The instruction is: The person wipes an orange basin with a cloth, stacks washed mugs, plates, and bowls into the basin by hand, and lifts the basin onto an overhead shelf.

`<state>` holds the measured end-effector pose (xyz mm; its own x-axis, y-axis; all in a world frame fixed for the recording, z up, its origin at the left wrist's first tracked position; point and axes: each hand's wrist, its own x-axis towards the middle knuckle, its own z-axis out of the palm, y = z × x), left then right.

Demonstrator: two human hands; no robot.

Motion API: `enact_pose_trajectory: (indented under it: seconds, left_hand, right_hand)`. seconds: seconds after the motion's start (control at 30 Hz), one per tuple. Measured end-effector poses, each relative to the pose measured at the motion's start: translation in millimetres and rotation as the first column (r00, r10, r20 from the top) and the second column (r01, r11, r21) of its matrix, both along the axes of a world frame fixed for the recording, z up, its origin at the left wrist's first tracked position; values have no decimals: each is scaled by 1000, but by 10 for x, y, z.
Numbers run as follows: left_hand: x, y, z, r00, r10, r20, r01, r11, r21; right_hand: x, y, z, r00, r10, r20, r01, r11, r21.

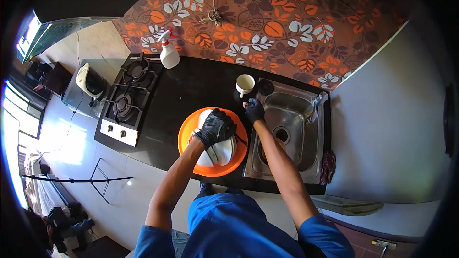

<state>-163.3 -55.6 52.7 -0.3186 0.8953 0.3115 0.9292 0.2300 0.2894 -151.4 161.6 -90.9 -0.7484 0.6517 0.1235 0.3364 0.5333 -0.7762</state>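
Note:
My left hand [216, 128], in a black glove, is over the orange basin [239, 161] with its fingers curled on a white bowl [204, 116]; the grip is partly hidden by the hand. More white dishes [224, 151] lie in the basin under and beside that hand. My right hand [254, 110], also gloved in black, hovers at the sink's left edge with its fingers curled in. What it holds, if anything, does not show. Just beyond it stands an upright white mug [245, 83], its handle toward me and apart from the hand.
At right is a steel sink [291, 107] with a faucet [317, 107]; a dark cloth [328, 167] hangs by its corner. A spray bottle [169, 56] stands near the patterned wall. Further left are a gas stove [125, 100] and a rice cooker [91, 81].

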Motion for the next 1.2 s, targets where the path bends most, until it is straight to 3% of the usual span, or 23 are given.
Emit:
enact_pose_trajectory:
  seconds: [0.03, 0.13, 0.2, 0.3, 0.4, 0.53, 0.63, 0.87, 0.97, 1.03, 1.13, 1.2]
  left_hand:
    - [-5, 23, 33, 999, -13, -38, 11, 998, -54]
    - [-7, 91, 64, 994, -60, -88, 48, 991, -127]
    - [-34, 152, -33, 997, -79, -23, 72, 969, -235]
    - [-73, 199, -121, 994, -107, 11, 107, 978, -181]
    - [-120, 230, -142, 984, -176, 39, 180, 977, -118]
    - [-152, 145, -43, 979, -202, -22, 189, 946, -264]
    - [-216, 65, -6, 973, -228, -23, 217, 947, -236]
    - [-288, 2, 111, 924, -357, -137, 331, 926, -179]
    - [-310, -12, 111, 923, -372, -99, 352, 920, -171]
    - [-341, -22, 101, 926, -373, -65, 359, 919, -166]
    - [-397, -27, 80, 920, -389, -42, 376, 910, -172]
    - [-429, -35, 37, 915, -402, -11, 393, 901, -185]
  right_hand:
    - [-123, 12, -20, 985, -53, 162, 52, 999, 10]
    - [-325, 35, -90, 984, -37, 176, 38, 999, -3]
    - [-435, 5, -127, 980, -23, 196, 28, 999, -25]
    - [-696, 209, -744, 984, 7, 180, 9, 996, -84]
    - [-649, 195, -686, 991, -14, 132, 49, 962, -268]
    - [-572, 131, -544, 997, -69, 17, 67, 827, -558]
    - [-508, 135, -440, 991, -121, -60, 48, 733, -679]
    - [-89, 164, 158, 973, -32, -227, -93, 850, -518]
    - [273, 157, 607, 971, 57, -232, -118, 959, -256]
    - [598, 114, 973, 952, 213, -219, -215, 976, 13]
    - [1056, -35, 1562, 960, 271, -68, -274, 961, -41]
    - [1236, -99, 1674, 979, 205, -6, -201, 953, -228]
